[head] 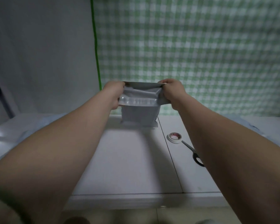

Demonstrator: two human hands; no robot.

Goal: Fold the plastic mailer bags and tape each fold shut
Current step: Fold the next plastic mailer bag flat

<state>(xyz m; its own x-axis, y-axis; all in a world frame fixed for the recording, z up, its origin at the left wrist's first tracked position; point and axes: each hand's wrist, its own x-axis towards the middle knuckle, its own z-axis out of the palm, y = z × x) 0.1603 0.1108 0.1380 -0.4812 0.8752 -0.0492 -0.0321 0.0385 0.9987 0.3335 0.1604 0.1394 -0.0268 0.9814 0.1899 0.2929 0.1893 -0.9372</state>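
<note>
Grey mailer bag (pixel 140 109) gripped upright by both hands

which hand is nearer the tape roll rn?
Right. The right hand grips the mailer bag's right edge, up and back from the tape roll on the table. The left hand grips the bag's left edge, farther across.

Mailer bag (pixel 141 113) at frame centre, held up over table (pixel 123 159), left hand (pixel 114 92) at its left top corner, right hand (pixel 172 91) at right. Tape roll (pixel 175 137) right of centre on table; scissors (pixel 193 152) just lower right of it, tip near roll.
</note>
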